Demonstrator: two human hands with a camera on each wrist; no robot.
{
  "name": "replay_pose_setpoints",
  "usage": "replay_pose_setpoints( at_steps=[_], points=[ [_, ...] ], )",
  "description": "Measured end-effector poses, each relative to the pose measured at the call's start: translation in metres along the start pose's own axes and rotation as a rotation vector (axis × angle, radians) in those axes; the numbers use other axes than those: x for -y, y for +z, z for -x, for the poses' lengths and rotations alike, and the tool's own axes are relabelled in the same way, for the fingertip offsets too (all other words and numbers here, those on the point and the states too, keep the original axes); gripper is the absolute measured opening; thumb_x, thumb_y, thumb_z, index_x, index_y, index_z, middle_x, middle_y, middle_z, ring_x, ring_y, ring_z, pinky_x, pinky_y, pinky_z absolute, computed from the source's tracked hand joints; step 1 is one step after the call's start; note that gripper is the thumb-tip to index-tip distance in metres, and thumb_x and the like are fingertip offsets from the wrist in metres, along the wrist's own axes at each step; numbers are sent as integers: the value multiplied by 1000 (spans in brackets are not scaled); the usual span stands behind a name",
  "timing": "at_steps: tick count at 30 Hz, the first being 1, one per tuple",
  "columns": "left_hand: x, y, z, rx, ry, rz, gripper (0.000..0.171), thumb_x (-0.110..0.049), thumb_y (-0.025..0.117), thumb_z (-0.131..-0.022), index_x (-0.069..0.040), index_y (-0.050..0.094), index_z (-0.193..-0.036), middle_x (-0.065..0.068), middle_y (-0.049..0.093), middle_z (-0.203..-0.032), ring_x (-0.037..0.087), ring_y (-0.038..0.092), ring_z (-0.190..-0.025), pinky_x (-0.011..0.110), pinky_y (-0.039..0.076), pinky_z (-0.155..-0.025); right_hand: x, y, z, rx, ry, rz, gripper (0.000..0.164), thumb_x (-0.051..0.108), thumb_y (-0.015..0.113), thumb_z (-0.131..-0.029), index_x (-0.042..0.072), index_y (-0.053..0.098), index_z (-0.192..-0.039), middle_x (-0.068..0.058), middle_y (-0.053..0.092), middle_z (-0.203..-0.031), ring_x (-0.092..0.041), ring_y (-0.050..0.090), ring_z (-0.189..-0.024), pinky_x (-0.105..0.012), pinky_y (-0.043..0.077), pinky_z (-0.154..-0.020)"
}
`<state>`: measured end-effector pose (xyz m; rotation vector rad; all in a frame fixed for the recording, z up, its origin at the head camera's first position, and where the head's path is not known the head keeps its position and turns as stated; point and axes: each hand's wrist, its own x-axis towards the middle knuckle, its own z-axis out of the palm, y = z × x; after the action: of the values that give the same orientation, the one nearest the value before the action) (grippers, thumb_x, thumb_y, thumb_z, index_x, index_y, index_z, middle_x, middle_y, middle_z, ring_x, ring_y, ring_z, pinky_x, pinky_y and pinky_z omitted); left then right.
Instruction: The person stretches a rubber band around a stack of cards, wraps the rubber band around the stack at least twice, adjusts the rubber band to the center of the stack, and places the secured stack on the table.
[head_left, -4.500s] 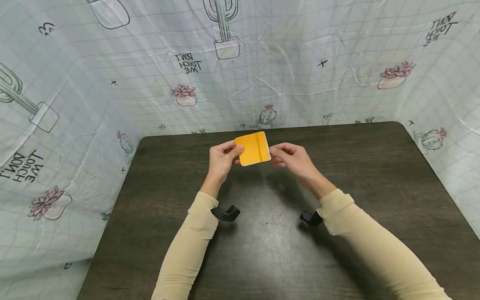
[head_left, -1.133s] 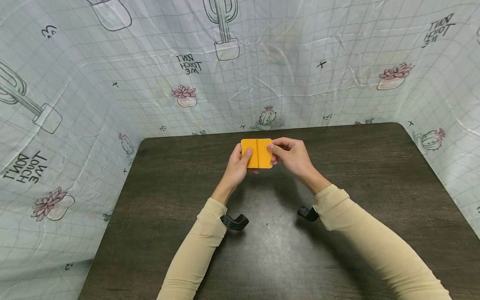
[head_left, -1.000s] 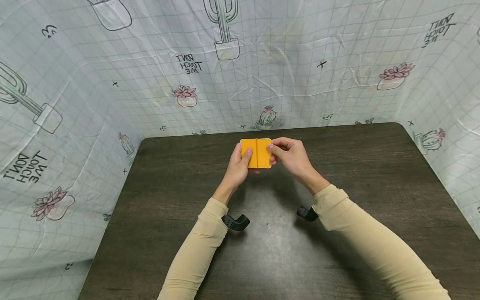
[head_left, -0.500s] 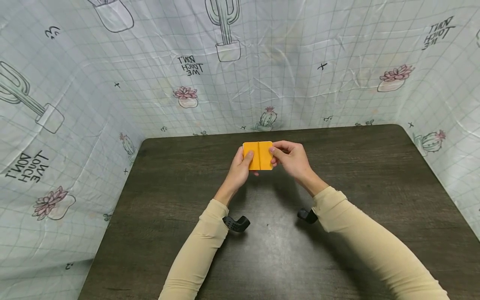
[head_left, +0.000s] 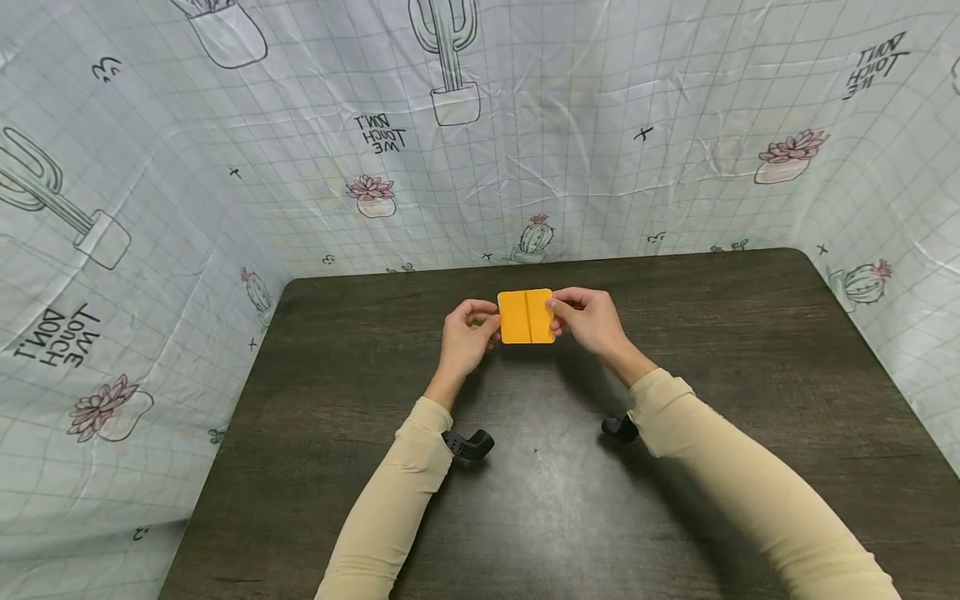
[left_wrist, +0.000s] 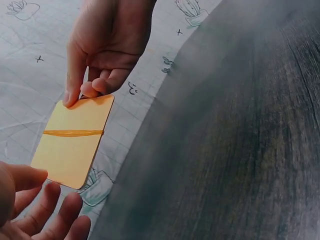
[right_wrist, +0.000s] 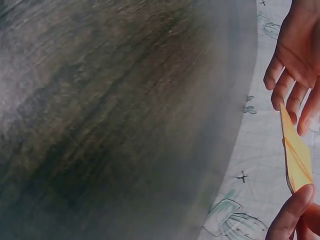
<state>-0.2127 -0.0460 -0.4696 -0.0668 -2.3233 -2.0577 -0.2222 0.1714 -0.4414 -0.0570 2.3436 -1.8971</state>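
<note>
A small yellow notebook (head_left: 513, 318) with an elastic band (head_left: 528, 317) across its middle is held up over the far part of the table. My right hand (head_left: 594, 323) pinches its right edge, thumb on the cover. At the opposite edge, my left hand (head_left: 462, 340) has its thumb and fingertips right by the corner, no longer lying over the cover. The left wrist view shows the left thumb (left_wrist: 30, 177) at the notebook's near edge, fingers loosely bent below. Loosely spread left fingers (right_wrist: 296, 97) also show in the right wrist view.
The dark wood-grain table (head_left: 360, 358) spreads under both arms. A white grid-patterned sheet (head_left: 600, 167) with cactus drawings stands along its back and sides. Each wrist carries a black camera mount (head_left: 470, 446).
The left thumb has come off the cover and the left hand has drawn back to the notebook's edge. The notebook has shifted slightly right and down in the view, with the right hand still pinching it.
</note>
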Motion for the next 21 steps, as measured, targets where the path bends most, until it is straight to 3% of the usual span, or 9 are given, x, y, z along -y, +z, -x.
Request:
replay_pose_setpoints(
  at_steps=[5,11,21],
  points=[
    [6,2,0,5,-54,-50,18,-4,70,-95,-2,70,-113,13,70,-93,38,69,-76,40,59,-60,-7,3,-1,1,11,16,27,13,64,-100,-8,68,-116,-21,62,-91,-16,65,-67,-39,61,-73],
    [11,4,1,34,-94,-98,20,-7,67,-97,-2,73,-115,12,70,-98,32,70,-78,36,60,-59,-14,5,-4,-3,66,33,25,12,63,-101,-7,67,-117,-21,63,-95,-17,65,-67,-39,62,-73],
    [15,5,2,65,-126,-107,30,-8,64,-97,-1,68,-126,9,68,-99,35,68,-84,30,58,-59,-16,7,-6,51,152,121,29,10,56,-104,-7,64,-127,-24,64,-114,-21,68,-69,-45,61,-75]
  ],
)
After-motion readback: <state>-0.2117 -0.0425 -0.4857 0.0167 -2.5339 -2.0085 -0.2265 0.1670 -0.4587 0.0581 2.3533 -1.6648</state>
